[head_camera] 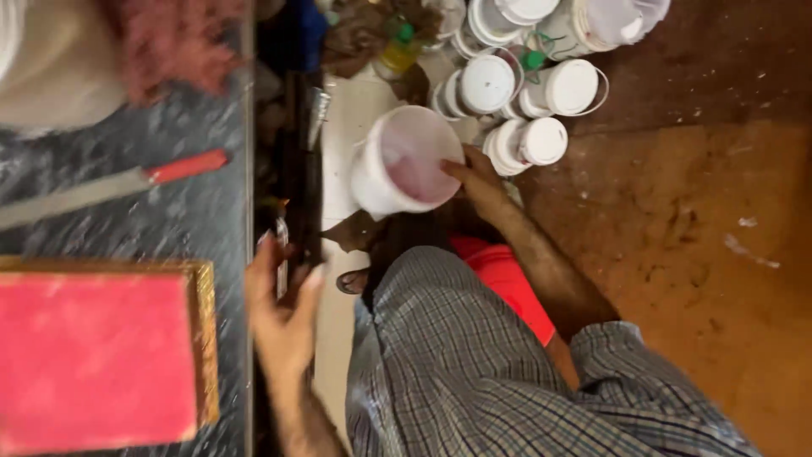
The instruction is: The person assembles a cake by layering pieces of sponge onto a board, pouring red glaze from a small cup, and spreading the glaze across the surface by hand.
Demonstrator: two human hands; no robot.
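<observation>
My right hand (476, 176) reaches down and grips the rim of an open white plastic bucket (385, 173) that stands on the floor, with pinkish liquid inside. My left hand (282, 306) hovers by the edge of the dark marble counter (169, 220), fingers spread and holding nothing. It is blurred by motion. My checked shirt fills the lower middle of the view.
A red board with a gilded frame (97, 355) lies on the counter, with a red-handled flat tool (118, 186) above it. Several lidded white tubs (516, 93) crowd the floor behind the bucket. Brown stained floor (694, 211) spreads to the right.
</observation>
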